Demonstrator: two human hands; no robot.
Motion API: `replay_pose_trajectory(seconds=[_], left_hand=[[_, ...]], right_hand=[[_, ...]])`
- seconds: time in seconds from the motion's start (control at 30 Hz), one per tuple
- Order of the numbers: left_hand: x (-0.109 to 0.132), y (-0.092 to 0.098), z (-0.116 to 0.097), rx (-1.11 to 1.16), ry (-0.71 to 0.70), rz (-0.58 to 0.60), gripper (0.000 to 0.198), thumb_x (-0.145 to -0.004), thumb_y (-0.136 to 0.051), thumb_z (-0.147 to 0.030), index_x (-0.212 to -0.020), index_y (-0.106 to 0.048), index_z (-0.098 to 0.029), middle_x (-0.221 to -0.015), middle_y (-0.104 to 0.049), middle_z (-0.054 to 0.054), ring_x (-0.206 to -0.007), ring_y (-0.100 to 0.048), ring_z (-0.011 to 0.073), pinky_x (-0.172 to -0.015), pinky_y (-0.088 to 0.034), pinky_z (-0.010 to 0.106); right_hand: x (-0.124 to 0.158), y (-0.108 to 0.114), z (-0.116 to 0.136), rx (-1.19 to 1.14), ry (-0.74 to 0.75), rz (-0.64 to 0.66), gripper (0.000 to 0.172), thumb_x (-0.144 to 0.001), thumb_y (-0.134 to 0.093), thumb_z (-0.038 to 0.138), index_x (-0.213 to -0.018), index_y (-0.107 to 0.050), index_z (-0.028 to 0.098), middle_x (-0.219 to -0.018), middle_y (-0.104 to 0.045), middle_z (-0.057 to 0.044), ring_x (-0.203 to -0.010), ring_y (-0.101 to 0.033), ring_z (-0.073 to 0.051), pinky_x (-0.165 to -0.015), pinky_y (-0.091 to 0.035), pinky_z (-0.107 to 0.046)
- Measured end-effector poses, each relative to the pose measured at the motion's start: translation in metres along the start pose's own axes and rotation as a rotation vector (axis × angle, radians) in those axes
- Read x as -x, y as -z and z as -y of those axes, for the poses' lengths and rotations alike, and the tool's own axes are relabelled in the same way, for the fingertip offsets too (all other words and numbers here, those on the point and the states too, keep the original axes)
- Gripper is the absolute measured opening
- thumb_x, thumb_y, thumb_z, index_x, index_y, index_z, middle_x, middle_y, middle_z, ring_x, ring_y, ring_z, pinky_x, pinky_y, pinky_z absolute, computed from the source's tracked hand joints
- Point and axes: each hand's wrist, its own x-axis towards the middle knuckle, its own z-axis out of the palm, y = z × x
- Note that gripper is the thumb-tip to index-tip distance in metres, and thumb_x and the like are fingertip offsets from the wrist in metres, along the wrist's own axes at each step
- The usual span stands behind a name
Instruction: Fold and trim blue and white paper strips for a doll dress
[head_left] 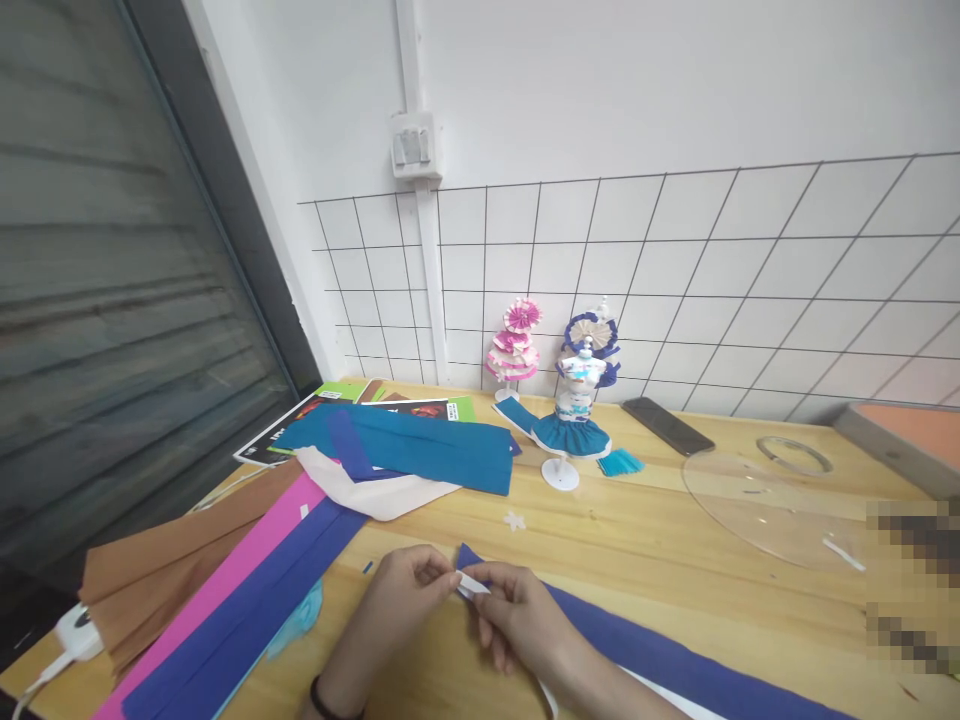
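At a pale-wood bench point(652, 560), a person's left hand point(416, 580) and right hand point(521, 610), both w/ thumb and fingers closed, pinch a small white strip point(474, 586) btwn them, over the near part of the bench. A dark band point(334, 700) circles the left wrist. A dark-blue strip point(645, 630) runs from behind the right hand to lower rt., a white edge showing alongside; what looks like its tip sits just beyond the fingertips. A white scrap point(514, 521) lies a little farther back.

On the L side, long pieces overlap in a heap — a teal sheet point(435, 450), a cream piece point(382, 490), a brown sheet point(187, 540), a pink strip point(225, 575) and a blue sheet point(255, 600) — partly over printed pages point(281, 430).

Ctr. rear: a teal-skirted figure point(571, 437) stands upright on a round white base, w/ a navy-and-cream figure point(592, 330) behind and a pink-and-white figure point(514, 345) to L. A dark phone point(667, 425), clear disc point(750, 525) and ring point(795, 455) occupy the R side.

Bkgd.: a white wall point(675, 80), its lower part crossed by a black grid point(540, 183); a switch box point(415, 148) on a vertical conduit point(431, 280); far L, a dark pane point(112, 300) w/ slat-like lines.
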Motion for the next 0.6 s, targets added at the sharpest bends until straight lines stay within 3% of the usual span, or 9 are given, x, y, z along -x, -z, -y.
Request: replay_pose_trajectory(seconds=[0.37,0.6], left_hand=[[-0.0005,0.0004,-0.0028,-0.051,0.006,-0.013,0.025,-0.075,-0.047,-0.033,-0.057,-0.053,-0.017,-0.052,-0.043,-0.005,-0.052,-0.040,0.0108,-0.049,-0.029,0.022],[0.0026,0.0018,-0.0003,-0.079,0.013,0.005,0.023,-0.073,-0.051,-0.035,-0.065,-0.060,-0.016,-0.060,-0.056,-0.001,-0.059,-0.047,0.0130,-0.053,-0.033,0.022]], right_hand=[[0.0026,0.0002,0.0024,-0.020,0.012,0.017,0.050,-0.061,-0.047,0.032,-0.105,-0.060,0.012,-0.043,-0.051,0.007,-0.030,-0.042,-0.006,-0.032,-0.029,-0.017],[0.0007,-0.0008,0.0007,0.003,0.008,0.013,0.046,-0.064,-0.053,0.039,-0.100,-0.061,0.012,-0.043,-0.051,0.006,-0.031,-0.042,-0.007,-0.034,-0.029,-0.017]])
